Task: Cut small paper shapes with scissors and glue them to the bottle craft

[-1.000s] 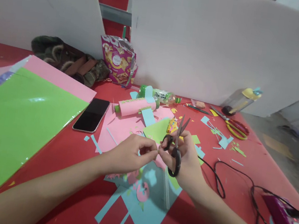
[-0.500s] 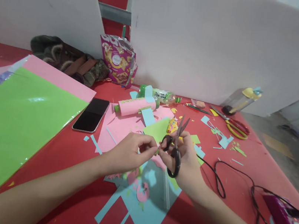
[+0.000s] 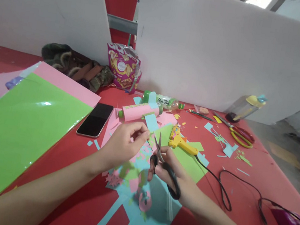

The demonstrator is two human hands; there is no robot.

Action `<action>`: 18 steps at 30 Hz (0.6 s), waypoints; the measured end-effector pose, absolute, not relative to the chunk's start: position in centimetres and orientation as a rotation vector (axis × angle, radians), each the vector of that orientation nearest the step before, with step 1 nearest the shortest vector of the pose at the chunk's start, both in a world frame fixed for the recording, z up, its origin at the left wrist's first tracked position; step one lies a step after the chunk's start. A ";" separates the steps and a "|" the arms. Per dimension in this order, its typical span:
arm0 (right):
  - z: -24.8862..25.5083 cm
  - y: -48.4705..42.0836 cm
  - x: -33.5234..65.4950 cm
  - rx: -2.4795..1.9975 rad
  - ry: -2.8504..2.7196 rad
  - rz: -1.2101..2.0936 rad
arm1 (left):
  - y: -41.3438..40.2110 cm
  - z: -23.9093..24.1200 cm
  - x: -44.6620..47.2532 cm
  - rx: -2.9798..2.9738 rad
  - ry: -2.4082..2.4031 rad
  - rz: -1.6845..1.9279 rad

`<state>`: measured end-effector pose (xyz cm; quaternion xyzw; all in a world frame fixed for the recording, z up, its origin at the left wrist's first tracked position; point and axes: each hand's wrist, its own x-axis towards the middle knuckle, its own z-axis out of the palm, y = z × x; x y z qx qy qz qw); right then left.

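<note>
My right hand point(image 3: 173, 172) has its fingers in the black handles of a pair of scissors point(image 3: 162, 155), whose blades are slightly apart and point up and away. Left of the blades, my left hand point(image 3: 128, 141) is closed in a pinch on a tiny piece, seemingly green paper, mostly hidden by the fingertips. Beneath both hands lie blue paper point(image 3: 148, 217), pink cut-outs point(image 3: 144, 201) and many small scraps. Just beyond my right hand rests a yellow glue gun point(image 3: 184, 144) on green paper point(image 3: 192, 166).
Left lie a phone point(image 3: 95, 120) and green sheets in clear wrap point(image 3: 23, 127). Behind are a pink-wrapped roll point(image 3: 138, 112), a green-capped bottle point(image 3: 165, 102) and a snack bag point(image 3: 124, 67). On the right, larger scissors point(image 3: 240, 136) and a black cable point(image 3: 242, 176) lie on the red table.
My hands have moved apart. The scissors have come down and tilted left, toward my left hand's fingertips. The view has shifted, and the glue gun shows more fully.
</note>
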<state>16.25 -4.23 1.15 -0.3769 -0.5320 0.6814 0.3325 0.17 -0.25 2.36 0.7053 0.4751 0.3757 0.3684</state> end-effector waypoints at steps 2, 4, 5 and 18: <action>1.2 -4.4 16.1 -0.949 -1.411 1.818 | -0.4 2.3 0.3 1.844 1.230 0.971; 1.2 -4.5 16.0 -0.942 -1.421 1.835 | -0.7 2.2 0.4 1.890 1.226 0.970; 1.2 -4.5 15.9 -0.947 -1.427 1.830 | -0.8 2.2 0.5 1.912 1.225 0.971; 1.5 -4.6 15.8 -0.955 -1.413 1.795 | -1.3 2.3 0.8 1.998 1.228 0.955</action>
